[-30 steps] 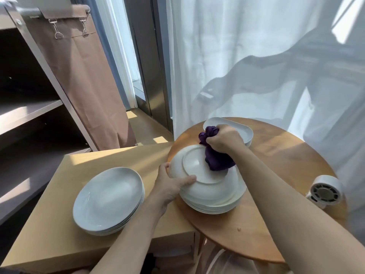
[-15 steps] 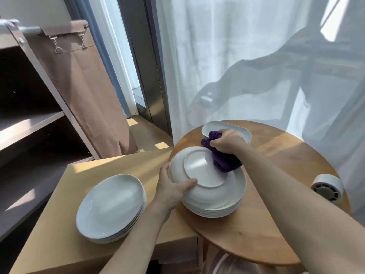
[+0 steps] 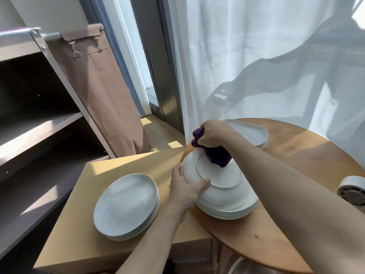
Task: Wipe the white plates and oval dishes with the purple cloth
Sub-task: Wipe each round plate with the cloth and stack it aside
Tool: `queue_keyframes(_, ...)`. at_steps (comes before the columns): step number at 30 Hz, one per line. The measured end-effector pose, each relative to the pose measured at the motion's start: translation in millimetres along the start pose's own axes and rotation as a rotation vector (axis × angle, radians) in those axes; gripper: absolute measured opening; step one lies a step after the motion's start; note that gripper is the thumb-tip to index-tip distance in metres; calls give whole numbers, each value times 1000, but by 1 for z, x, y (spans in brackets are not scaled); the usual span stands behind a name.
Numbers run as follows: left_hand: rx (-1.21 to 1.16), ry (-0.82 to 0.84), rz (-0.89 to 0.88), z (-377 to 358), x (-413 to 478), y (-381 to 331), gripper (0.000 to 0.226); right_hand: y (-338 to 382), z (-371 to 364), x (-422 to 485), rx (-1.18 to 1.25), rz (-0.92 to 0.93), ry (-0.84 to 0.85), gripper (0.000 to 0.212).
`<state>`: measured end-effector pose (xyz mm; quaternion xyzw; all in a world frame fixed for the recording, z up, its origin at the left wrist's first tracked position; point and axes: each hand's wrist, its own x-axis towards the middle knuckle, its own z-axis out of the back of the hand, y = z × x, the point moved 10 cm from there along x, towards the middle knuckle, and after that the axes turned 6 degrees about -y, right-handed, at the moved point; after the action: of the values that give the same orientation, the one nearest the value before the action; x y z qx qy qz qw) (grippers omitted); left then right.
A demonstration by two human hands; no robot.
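Right hand: right hand (image 3: pixel 213 133) is up over the plates, a knuckles-up fist bunched tight round the cloth (image 3: pixel 217 157), with the forearm sweeping in from the lower right.
Cloth: one, purple. A wad pokes out beside the fist and the rest hangs down onto the far side of the top plate (image 3: pixel 219 180).
Left hand: left hand (image 3: pixel 185 187) clamps that plate's near-left rim, thumb on top and fingers round the edge. The arm reaches up from the bottom.
Top plate: one, white, upside down with its foot ring showing. It sits askew on its pile, between the two hands.
Stacks: three in all. The plate stack (image 3: pixel 227 212) is under the top plate, the left stack (image 3: pixel 126 202) of deep oval dishes lies beside the left forearm, and the far dishes (image 3: pixel 250 131) sit just behind the right hand. The count inside each stack can't be told.
Benches: two. The round bench (image 3: pixel 296 155) carries the plate stack and far dishes, and the pale bench (image 3: pixel 88 234) carries the left stack.
Edges: one white round device (image 3: pixel 353 190) sits at the round bench's right rim, and the curtain (image 3: pixel 256 56) hangs behind.
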<state>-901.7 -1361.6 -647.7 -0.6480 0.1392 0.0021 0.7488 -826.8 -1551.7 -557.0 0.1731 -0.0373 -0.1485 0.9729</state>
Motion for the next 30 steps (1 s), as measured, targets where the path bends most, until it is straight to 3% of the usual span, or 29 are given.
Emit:
queue_keyframes(5,-58,34,58,-4,2,-1,80,45,-8,-19,-14,147,-10,26)
queue_keyframes(8,-457,308,163,-17,-6,-11,47,64,-10,-33,-106,245,-56,26)
queue_keyframes(10,-794,409,275,-17,-10,-13,49,68,-8,-41,-137,273,-79,29)
queue_keyframes(12,-923,385,320,-12,-8,-10,48,69,-3,-48,-140,285,-85,32)
queue_keyframes(17,-1014,319,388,-8,-4,4,56,96,-7,-79,-212,399,-82,37)
queue_keyframes(21,-1023,304,382,-2,0,9,80,115,-14,-114,-308,478,-159,34)
queue_keyframes(30,-916,317,414,-9,-8,3,66,72,-20,-178,-208,449,-161,43)
